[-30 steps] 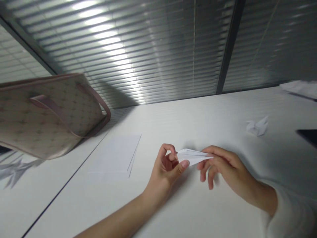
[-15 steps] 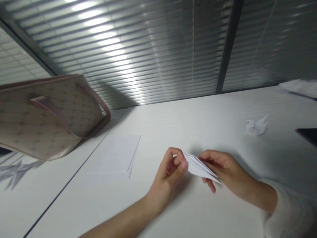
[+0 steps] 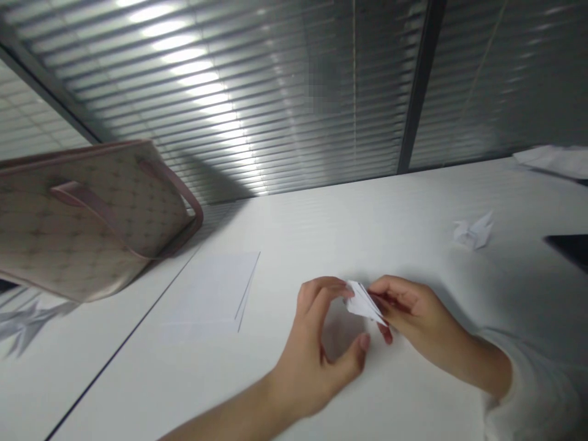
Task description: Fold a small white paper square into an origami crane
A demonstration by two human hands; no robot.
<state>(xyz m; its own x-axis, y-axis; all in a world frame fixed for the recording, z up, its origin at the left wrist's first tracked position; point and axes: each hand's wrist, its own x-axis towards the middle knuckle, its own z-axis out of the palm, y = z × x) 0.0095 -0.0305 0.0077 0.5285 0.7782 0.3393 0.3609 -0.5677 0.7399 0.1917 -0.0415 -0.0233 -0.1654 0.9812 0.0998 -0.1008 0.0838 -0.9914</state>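
A small folded white paper piece is held just above the white table. My right hand pinches its right side with thumb and fingers. My left hand curves around it from the left, with the fingertips on the paper's upper left tip and the thumb spread out below.
A beige patterned handbag with pink straps stands at the left. Flat white paper sheets lie left of my hands. A folded paper figure sits at the right, a dark object at the right edge, window blinds behind.
The paper has turned from lying level to pointing down and right, and has drawn in closer between my hands. My left thumb has opened away from the paper.
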